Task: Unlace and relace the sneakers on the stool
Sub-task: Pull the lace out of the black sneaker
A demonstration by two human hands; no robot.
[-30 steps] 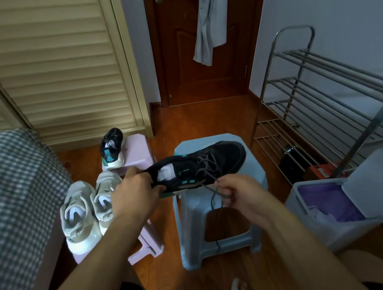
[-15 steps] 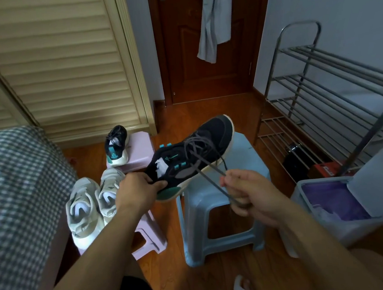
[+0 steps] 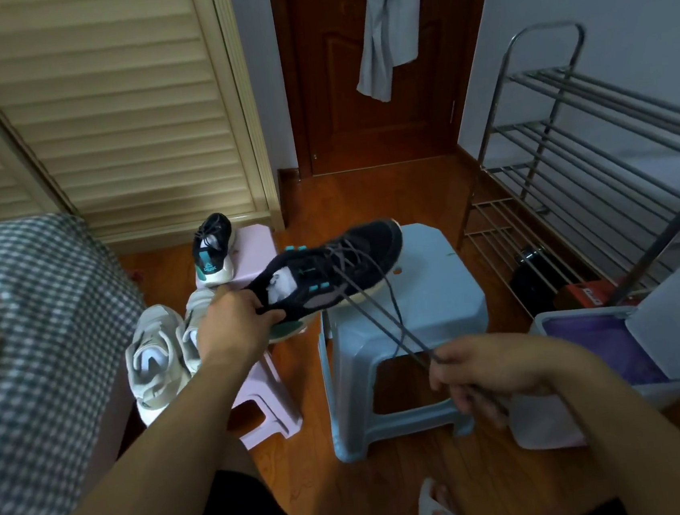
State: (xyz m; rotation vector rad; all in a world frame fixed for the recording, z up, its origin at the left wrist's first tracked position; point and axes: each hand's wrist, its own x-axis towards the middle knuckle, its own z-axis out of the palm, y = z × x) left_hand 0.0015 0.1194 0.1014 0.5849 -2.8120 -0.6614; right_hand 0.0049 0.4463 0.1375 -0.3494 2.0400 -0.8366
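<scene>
The black sneaker [image 3: 331,270] is being gripped at the heel by the left hand [image 3: 233,331] above the blue stool [image 3: 438,289], while its laces [image 3: 387,319], pinched in the right hand [image 3: 489,371], are being drawn farther out than a moment ago, so unlacing is judged underway

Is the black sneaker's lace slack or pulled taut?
Taut: the lace runs in straight lines from the black sneaker to the right hand.

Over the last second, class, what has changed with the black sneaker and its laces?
The right hand has pulled the laces out taut toward the person, away from the black sneaker, which the left hand has tilted toe-up above the blue stool. Both grips stay unchanged.
</scene>
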